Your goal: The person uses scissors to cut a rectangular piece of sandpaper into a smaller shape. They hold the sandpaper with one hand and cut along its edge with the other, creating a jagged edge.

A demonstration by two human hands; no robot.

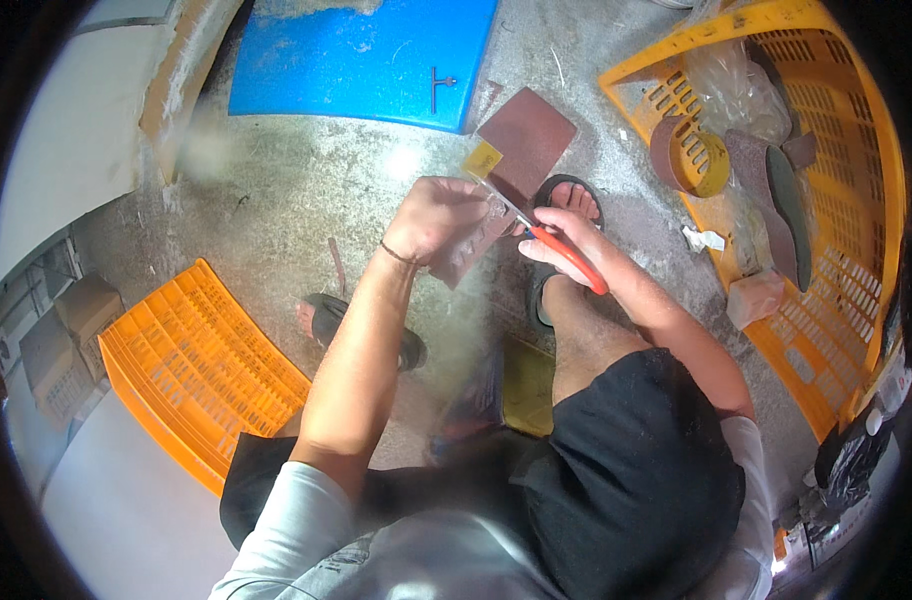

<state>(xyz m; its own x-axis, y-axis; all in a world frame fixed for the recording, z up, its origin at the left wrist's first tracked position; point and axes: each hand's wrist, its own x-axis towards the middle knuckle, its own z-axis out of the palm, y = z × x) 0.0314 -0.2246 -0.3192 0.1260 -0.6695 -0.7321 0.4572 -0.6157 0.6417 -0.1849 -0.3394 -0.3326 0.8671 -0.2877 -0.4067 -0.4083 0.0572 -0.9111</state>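
My left hand [441,215], with a cord round its wrist, is closed on a brownish piece of sandpaper [460,258] that hangs below the fingers. A yellow-backed flap [482,160] shows just above that hand; I cannot tell whether it belongs to the same piece. My right hand [572,243] grips red-handled scissors [568,258]. Their metal blades point up and left and reach the sandpaper beside my left fingers. A larger reddish-brown sandpaper sheet [528,140] lies on the floor just beyond both hands.
Ahead is a blue board [361,65] with a T-shaped chuck key [437,88]. On the right, a large orange crate [826,100] holds sanding belts [771,195] and clear plastic. Another orange crate [201,365] stands left. My sandalled feet rest on the concrete floor [276,190].
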